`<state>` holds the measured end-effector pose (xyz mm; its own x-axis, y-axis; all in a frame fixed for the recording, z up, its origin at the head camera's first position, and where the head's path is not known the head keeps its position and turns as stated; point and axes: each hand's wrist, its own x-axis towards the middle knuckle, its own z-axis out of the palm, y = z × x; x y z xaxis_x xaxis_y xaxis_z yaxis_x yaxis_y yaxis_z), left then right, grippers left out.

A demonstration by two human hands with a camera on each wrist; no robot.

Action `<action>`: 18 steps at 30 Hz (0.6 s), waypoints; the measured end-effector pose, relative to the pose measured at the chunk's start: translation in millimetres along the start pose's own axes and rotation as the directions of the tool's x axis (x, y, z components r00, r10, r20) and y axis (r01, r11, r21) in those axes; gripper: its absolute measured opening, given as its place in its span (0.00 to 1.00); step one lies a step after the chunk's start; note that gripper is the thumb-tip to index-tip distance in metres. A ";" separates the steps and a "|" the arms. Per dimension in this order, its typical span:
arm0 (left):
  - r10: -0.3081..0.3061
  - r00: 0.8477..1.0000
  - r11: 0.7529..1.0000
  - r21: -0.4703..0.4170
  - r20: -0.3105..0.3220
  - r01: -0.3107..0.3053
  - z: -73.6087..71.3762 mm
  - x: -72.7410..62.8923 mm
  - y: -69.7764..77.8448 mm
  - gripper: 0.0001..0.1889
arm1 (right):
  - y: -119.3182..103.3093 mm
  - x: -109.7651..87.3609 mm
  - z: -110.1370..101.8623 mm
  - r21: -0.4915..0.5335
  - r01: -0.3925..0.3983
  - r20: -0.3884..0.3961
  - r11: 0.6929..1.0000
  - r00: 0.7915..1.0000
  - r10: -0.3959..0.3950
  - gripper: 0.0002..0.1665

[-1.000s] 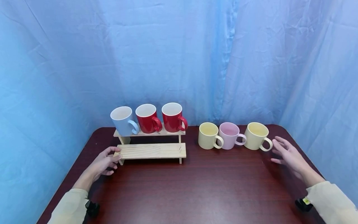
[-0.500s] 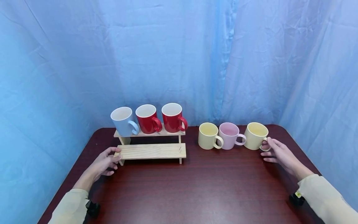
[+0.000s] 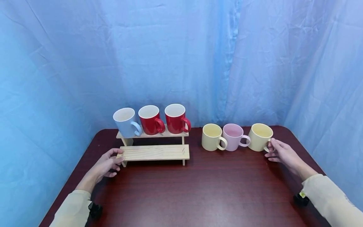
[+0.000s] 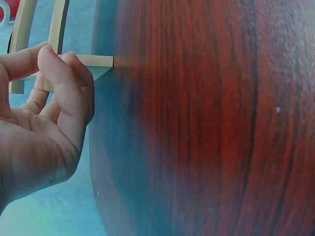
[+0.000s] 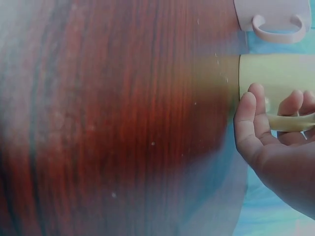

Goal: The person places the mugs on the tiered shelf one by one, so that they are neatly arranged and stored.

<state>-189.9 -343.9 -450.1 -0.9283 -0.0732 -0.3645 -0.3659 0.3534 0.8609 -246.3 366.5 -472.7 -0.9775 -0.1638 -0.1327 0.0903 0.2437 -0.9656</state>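
Observed beneath the wooden rack (image 3: 154,150): glossy, dark-red wood-grain table (image 3: 198,189); behind, creased blue curtain (image 3: 170,56). Noted at the rack's left end: left hand (image 3: 105,164), pinching it. Well right of the rack: right hand (image 3: 287,157), grasping upright yellow mug (image 3: 258,138) by its handle (image 5: 290,123).

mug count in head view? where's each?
6. Upper shelf of the wooden rack: blue mug, middle red mug, right red mug. Table: left yellow mug, pink mug, right yellow mug at the right hand. No sign of hidden ones.
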 end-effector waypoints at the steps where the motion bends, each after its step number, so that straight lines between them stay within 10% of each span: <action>1: 0.001 1.000 1.000 -0.001 0.003 -0.001 0.6 0.2 -0.1 0.24 | 0.3 -0.6 -0.8 -0.001 0.003 0.001 1.000 1.000 -0.003 0.27; 18: 0.007 1.000 1.000 0.013 0.004 -0.007 -0.9 -0.9 0.7 0.24 | -4.1 -7.6 7.6 0.007 0.004 0.018 1.000 1.000 -0.005 0.29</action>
<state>-189.3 -344.4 -448.8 -0.9304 -0.0673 -0.3602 -0.3589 0.3661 0.8586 -237.8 359.5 -469.5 -0.9744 -0.1820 -0.1323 0.0873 0.2359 -0.9678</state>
